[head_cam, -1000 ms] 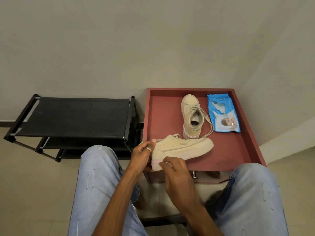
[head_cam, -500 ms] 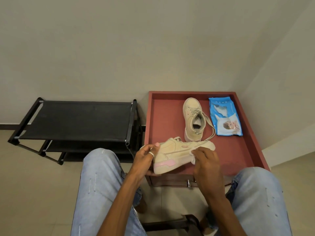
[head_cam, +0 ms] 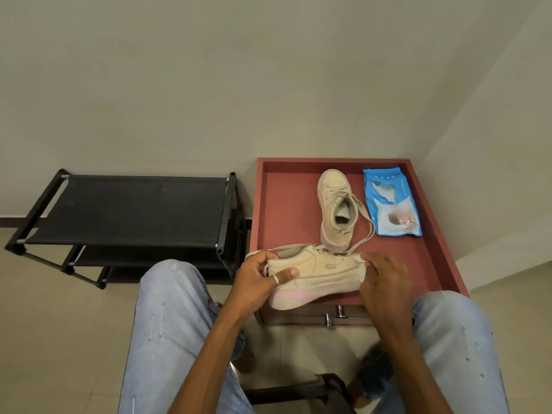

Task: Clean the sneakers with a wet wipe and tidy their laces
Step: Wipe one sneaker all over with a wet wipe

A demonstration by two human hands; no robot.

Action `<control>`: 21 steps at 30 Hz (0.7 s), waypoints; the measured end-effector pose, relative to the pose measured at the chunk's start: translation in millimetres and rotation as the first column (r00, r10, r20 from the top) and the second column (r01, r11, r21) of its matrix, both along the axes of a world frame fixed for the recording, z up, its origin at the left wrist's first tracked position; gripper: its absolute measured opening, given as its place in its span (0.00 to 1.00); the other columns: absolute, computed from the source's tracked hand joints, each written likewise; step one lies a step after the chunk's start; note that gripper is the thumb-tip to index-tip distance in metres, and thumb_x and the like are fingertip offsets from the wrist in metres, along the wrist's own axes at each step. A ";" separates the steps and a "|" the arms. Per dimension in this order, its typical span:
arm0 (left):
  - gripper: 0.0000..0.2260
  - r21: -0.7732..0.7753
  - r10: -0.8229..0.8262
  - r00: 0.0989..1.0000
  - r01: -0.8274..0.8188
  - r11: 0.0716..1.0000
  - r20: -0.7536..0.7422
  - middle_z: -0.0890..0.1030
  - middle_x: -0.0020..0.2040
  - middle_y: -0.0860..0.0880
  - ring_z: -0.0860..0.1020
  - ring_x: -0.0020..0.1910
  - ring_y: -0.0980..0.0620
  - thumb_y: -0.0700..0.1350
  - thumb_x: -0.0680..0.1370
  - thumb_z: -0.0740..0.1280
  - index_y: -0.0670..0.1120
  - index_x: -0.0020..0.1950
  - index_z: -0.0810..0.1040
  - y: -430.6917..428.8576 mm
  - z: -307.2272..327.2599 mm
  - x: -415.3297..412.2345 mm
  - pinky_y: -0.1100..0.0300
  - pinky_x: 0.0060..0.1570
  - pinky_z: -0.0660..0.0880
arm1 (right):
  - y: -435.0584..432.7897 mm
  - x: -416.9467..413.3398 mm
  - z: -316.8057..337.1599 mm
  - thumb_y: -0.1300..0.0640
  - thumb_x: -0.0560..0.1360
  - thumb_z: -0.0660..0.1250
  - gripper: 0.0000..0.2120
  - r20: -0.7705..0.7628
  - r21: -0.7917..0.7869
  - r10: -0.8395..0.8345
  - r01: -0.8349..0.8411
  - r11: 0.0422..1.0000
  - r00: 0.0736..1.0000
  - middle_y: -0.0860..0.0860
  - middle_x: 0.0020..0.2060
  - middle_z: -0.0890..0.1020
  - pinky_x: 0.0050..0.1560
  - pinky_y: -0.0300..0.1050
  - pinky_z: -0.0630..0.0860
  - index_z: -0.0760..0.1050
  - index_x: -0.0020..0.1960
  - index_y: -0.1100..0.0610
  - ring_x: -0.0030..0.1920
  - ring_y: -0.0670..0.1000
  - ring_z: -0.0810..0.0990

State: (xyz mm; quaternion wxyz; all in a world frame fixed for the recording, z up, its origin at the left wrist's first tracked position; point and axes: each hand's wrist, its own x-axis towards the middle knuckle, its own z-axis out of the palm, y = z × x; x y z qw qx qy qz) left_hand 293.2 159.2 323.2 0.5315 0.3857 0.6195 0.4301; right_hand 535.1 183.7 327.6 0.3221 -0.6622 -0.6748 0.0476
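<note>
A beige sneaker with a pink heel patch lies on its side over the front edge of the red table. My left hand grips its heel and collar, thumb across the side. My right hand presses a white wet wipe against the toe end, fingers curled over it; most of the wipe is hidden. The second beige sneaker stands upright further back, its loose laces trailing to the right. A blue wet-wipe pack lies at the table's back right.
A black two-tier shoe rack stands left of the table against the wall. My knees in light jeans flank the table's front, where drawer knobs show. A dark stool leg is below me. Walls close off the back and right.
My right hand slid with the wipe along the held sneaker from the heel side to the toe end. My left hand kept its grip on the heel.
</note>
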 end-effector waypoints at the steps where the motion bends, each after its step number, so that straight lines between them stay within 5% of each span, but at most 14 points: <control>1: 0.11 0.021 -0.004 1.000 0.005 1.000 -0.027 0.83 0.48 0.42 0.81 0.42 0.51 0.45 0.68 0.82 0.52 0.40 0.80 0.4 0.1 -0.4 0.57 0.41 0.81 | -4.0 -4.5 4.1 0.70 0.72 0.64 0.13 -0.011 0.033 0.038 -0.038 0.999 0.999 0.56 0.47 0.83 0.46 0.41 0.69 0.81 0.52 0.62 0.44 0.58 0.78; 6: 0.13 0.138 -0.034 0.987 0.055 0.989 -0.155 0.82 0.42 0.52 0.79 0.39 0.56 0.47 0.66 0.84 0.54 0.39 0.80 -0.5 -1.4 -1.7 0.63 0.39 0.76 | -19.7 -31.3 -8.4 0.64 0.75 0.59 0.14 0.008 0.035 0.289 -0.289 0.957 0.957 0.56 0.51 0.81 0.52 0.47 0.74 0.82 0.53 0.61 0.50 0.56 0.76; 11: 0.13 0.137 -0.089 0.954 0.133 0.982 -0.285 0.82 0.43 0.53 0.80 0.41 0.55 0.53 0.64 0.84 0.59 0.39 0.80 -5.5 -2.3 -3.7 0.64 0.40 0.75 | 2.1 -5.5 -21.3 0.75 0.67 0.66 0.16 0.021 -0.129 0.078 -0.075 0.989 0.997 0.58 0.45 0.82 0.42 0.53 0.78 0.83 0.51 0.63 0.42 0.62 0.78; 14: 0.13 0.134 -0.098 0.947 0.145 0.980 -0.306 0.82 0.44 0.52 0.81 0.43 0.53 0.52 0.64 0.84 0.60 0.39 0.80 -7.8 -0.4 -2.7 0.65 0.40 0.75 | -0.1 -3.9 -11.6 0.73 0.70 0.67 0.13 -0.010 -0.178 -0.017 0.015 0.984 1.000 0.60 0.44 0.83 0.45 0.53 0.78 0.83 0.51 0.64 0.43 0.63 0.80; 21: 0.11 0.179 -0.020 0.960 0.072 0.981 -0.278 0.81 0.38 0.58 0.78 0.36 0.60 0.50 0.68 0.82 0.54 0.39 0.80 -12.2 23.8 4.3 0.66 0.36 0.74 | -32.5 -24.9 19.9 0.69 0.76 0.65 0.12 -0.288 -0.093 -0.012 -0.015 0.996 0.958 0.54 0.50 0.81 0.48 0.35 0.70 0.81 0.56 0.58 0.50 0.52 0.79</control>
